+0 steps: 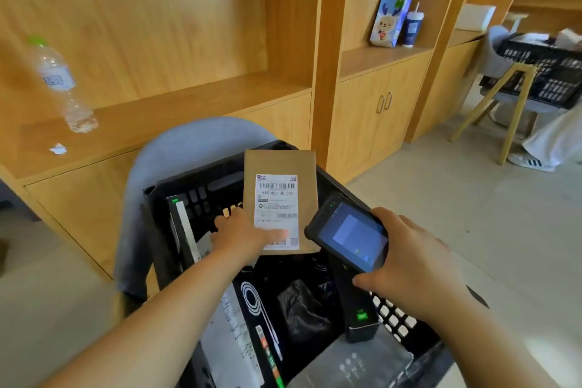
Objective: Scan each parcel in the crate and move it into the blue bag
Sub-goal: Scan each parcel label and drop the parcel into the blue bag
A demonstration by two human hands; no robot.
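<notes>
One flat brown cardboard parcel (280, 164) with one white label stood over the black plastic crate (189, 189) — the left hand (242, 238) pinched its lower edge, thumb on the label. The right hand (415, 264) curled round one black handheld scanner (352, 236) just beside it.

The left grip (242, 236) is holding a flat brown parcel (280, 164), barcode label up, over the black crate (189, 181); the right grip (419, 264) is clutching the scanner (349, 236) beside it.
</notes>
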